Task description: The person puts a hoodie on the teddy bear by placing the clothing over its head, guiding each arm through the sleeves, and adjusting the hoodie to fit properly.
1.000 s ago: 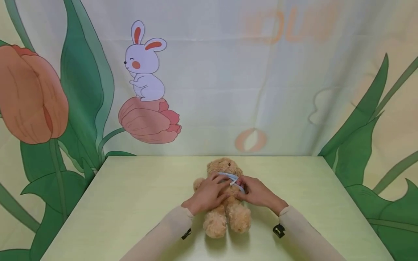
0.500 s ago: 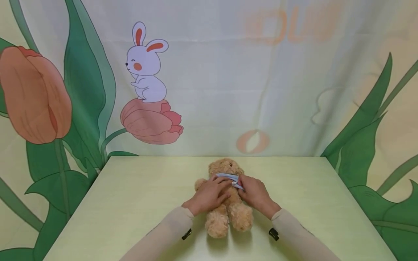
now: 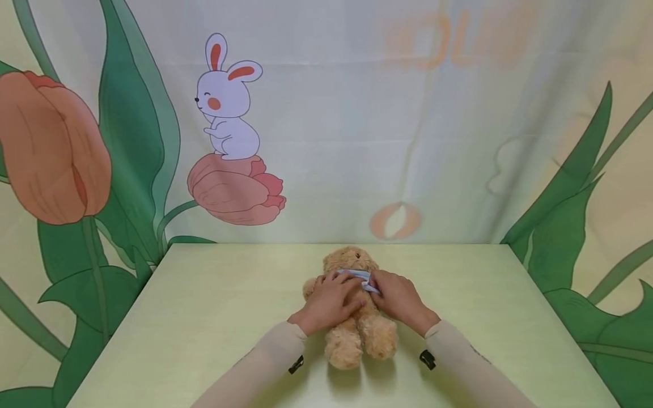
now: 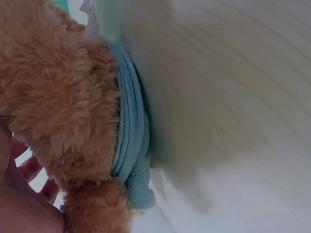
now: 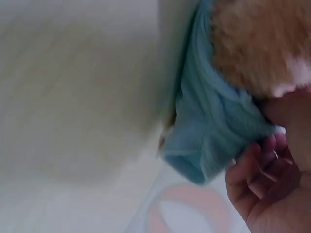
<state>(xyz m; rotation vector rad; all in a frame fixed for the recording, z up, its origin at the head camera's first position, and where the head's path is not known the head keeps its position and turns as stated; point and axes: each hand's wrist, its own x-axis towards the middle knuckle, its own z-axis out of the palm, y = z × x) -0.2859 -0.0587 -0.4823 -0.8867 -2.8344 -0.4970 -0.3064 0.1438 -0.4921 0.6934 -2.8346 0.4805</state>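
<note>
Teddy bear (image 3: 371,315) lay on its back on the desk (image 3: 219,306), abt mid-width, head twd the backdrop (image 3: 326,113), feet twd the person. Blue garment (image 3: 369,285) crossed its chest just below the head; L wrist view showed it gathered in folds along the bear's side next to the desk, w/ a white tag (image 4: 91,22) nr the upper end.

L hand (image 3: 329,300) rested on the bear's front, fingers loosely spread, tips at the garment's edge. R hand (image 3: 400,296) was on the opp. side of the chest, pinching the garment's edge b/w thumb & fingers, right beside the fur.

Both forearms wore pale sleeves (image 3: 255,362), ea. w/ a small black clip (image 3: 427,359) on the inner side. Backdrop print incl. a white rabbit (image 3: 229,107) on a pink tulip (image 3: 232,192), plus a big orange tulip (image 3: 56,150) far L & green leaves (image 3: 561,226) both sides.
</note>
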